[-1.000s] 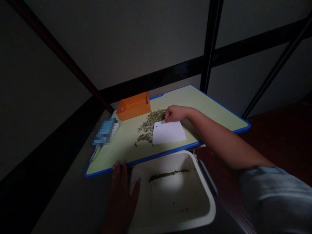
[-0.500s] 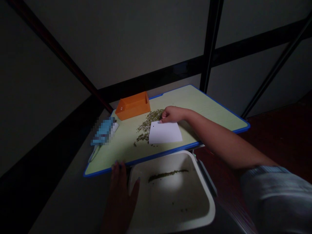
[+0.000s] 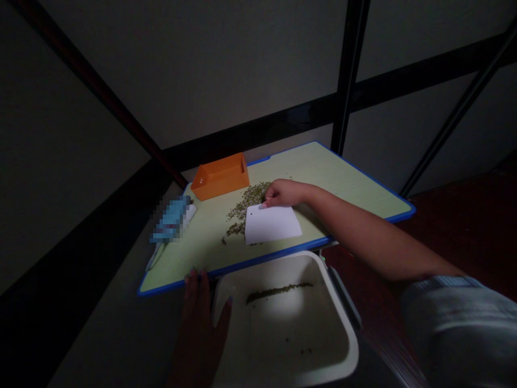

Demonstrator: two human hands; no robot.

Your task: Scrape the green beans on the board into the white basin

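Note:
My right hand (image 3: 280,193) pinches the upper edge of a white card (image 3: 272,225), which stands tilted on the table beside a spread of small green grains (image 3: 246,205). Part of the grains is hidden behind the card and the hand. My left hand (image 3: 204,318) rests at the left rim of a white plastic tub (image 3: 349,328), fingers apart, its fingertips near the table's front edge. Along the tub's far side lies a line of the same grains (image 3: 274,292), with a few loose ones on its bottom.
The pale yellow table (image 3: 323,167) has a blue edge. At its back left sits an orange tray (image 3: 221,178). A pixelated blue object (image 3: 172,218) lies at the left edge. A panelled wall (image 3: 242,70) stands behind the table.
My right hand has moved slightly left and toward me with the card, which now covers some of the grains' near right side. My left hand stays at the tub.

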